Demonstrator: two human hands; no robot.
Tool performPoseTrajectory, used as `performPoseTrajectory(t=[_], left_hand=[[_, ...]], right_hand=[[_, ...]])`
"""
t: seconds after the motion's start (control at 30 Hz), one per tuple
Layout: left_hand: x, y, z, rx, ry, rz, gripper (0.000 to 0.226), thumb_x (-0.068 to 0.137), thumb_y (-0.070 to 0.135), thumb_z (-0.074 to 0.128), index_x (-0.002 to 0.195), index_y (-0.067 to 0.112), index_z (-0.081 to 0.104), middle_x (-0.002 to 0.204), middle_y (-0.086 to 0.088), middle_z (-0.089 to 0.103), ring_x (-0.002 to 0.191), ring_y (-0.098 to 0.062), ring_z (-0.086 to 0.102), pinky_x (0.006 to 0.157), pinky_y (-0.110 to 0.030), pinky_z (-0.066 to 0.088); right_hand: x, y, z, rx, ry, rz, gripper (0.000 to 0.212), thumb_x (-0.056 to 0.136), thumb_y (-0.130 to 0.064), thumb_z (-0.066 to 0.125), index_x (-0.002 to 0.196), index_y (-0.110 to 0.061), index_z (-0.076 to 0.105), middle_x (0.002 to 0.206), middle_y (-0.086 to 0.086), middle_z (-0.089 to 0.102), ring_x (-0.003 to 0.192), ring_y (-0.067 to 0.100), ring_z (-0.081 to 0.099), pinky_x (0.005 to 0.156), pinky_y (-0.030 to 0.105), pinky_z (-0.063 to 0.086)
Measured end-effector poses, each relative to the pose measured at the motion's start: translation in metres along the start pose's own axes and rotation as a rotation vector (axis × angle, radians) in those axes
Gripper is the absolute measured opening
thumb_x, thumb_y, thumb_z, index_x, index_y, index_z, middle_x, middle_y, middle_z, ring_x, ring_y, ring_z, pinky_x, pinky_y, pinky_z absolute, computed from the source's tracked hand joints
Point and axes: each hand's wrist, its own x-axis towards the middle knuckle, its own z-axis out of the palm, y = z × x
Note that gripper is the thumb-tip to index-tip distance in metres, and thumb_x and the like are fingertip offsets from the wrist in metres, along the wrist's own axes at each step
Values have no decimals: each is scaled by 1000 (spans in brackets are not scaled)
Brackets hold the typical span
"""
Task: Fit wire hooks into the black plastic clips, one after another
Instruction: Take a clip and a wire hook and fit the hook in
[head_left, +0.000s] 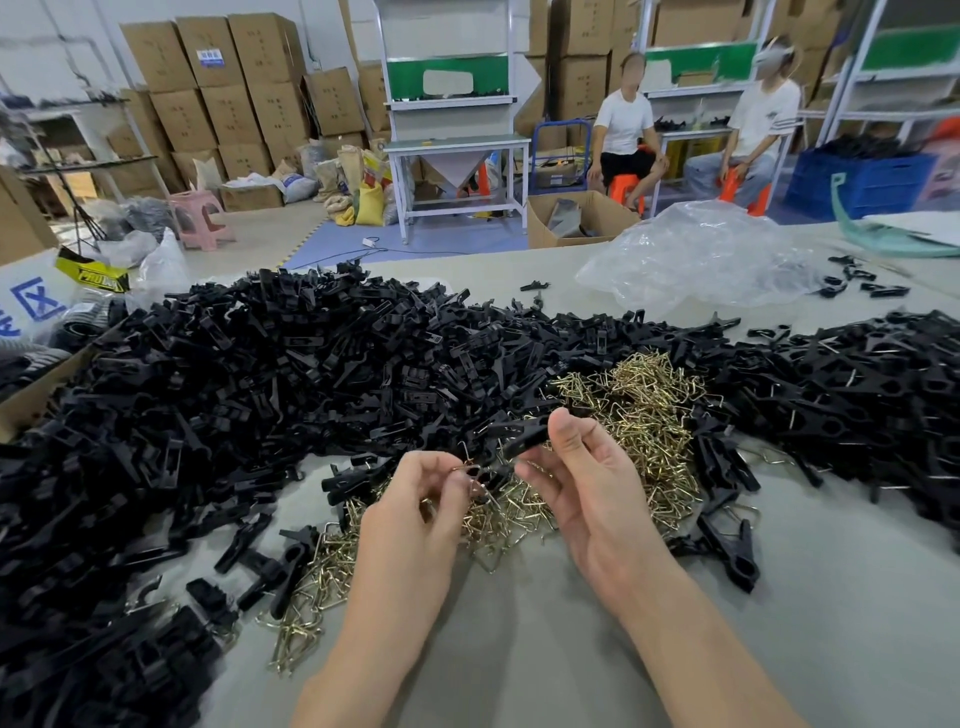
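L hand (415, 499): pinches wire hook (469, 469), over near edge of hook pile (644, 415).
R hand (582, 488): thumb & fingers grip black clip (522, 436), over hook pile.
Clip heap (260, 374): left of, behind & right of hook pile.
Plastic bag (701, 254): well behind hook pile.
Table (519, 654): grey, in front of hook pile.

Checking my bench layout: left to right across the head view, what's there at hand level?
Big clip pile, left hand pinching a wire hook, right hand holding a black clip, right-side clip pile.
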Motion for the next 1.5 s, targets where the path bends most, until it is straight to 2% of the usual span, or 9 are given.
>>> performPoseTrajectory(t=[0.2, 0.33, 0.43, 0.57, 0.67, 0.8, 0.97, 1.2, 1.5], left_hand=[[5, 1, -3, -308, -36, -211, 7, 94, 30, 66, 88, 28, 69, 71, 11, 65, 65, -4, 57, 64, -19, 46], [11, 10, -6, -817, -52, -448, 7, 97, 11, 60, 91, 9, 64, 76, -4, 70, 66, -12, 63, 63, -24, 54], [12, 15, -9, -993, -93, -540, 5, 92, 10, 62, 91, 6, 65, 82, -9, 73, 67, -13, 68, 61, -23, 58], [11, 17, -10, -1002, -182, -538, 14, 72, 24, 70, 81, 14, 73, 85, -4, 71, 69, -11, 66, 60, -25, 56], [10, 18, -4, -981, -144, -542, 9, 78, 19, 69, 71, 18, 75, 77, 0, 68, 63, -10, 63, 56, -23, 53], [11, 15, 0, -1024, -70, -595, 8, 92, 11, 60, 87, 9, 65, 72, -2, 65, 59, -9, 62, 55, -21, 54], [10, 12, -2, -1015, -99, -577, 6, 92, 13, 61, 87, 11, 65, 74, 0, 65, 61, -8, 62, 56, -23, 54], [8, 13, 1, -1040, -103, -560, 2, 89, 12, 63, 88, 13, 63, 77, -1, 67, 60, -9, 61, 54, -22, 52], [8, 14, -1, -1119, -247, -627, 19, 66, 25, 76, 84, 18, 78, 81, -1, 67, 63, -12, 62, 59, -26, 54]], right_hand=[[0, -1, 0, -6, -7, 9, 28, 79, -27, 72, 94, -5, 63, 96, 17, 71, 78, 21, 69, 69, 27, 61], [2, 3, -1, 1, 3, 8, 22, 76, -23, 73, 89, -8, 63, 97, 17, 72, 80, 23, 70, 68, 26, 61], [3, 7, -2, 10, -27, -13, 20, 72, -21, 77, 85, -12, 65, 98, 13, 74, 85, 23, 72, 70, 26, 60], [2, 12, -3, -15, -91, -29, 22, 62, -25, 84, 79, -18, 72, 103, 9, 76, 95, 19, 74, 76, 22, 58], [2, 14, -3, -23, -117, -31, 22, 63, -24, 84, 79, -18, 71, 108, 10, 76, 98, 19, 74, 78, 21, 58], [0, 14, -1, -44, -132, -44, 22, 65, -21, 83, 80, -16, 67, 111, 11, 75, 103, 20, 72, 80, 22, 58], [-2, 14, 1, -68, -127, -39, 22, 71, -14, 76, 86, -10, 60, 111, 11, 75, 104, 22, 71, 81, 23, 57], [-3, 15, 2, -111, -163, -47, 13, 70, -17, 77, 71, -28, 71, 111, 10, 75, 105, 21, 71, 81, 24, 57], [-3, 12, -1, -104, -138, -36, 20, 72, -14, 74, 86, -10, 61, 111, 12, 75, 106, 24, 71, 82, 25, 58]])
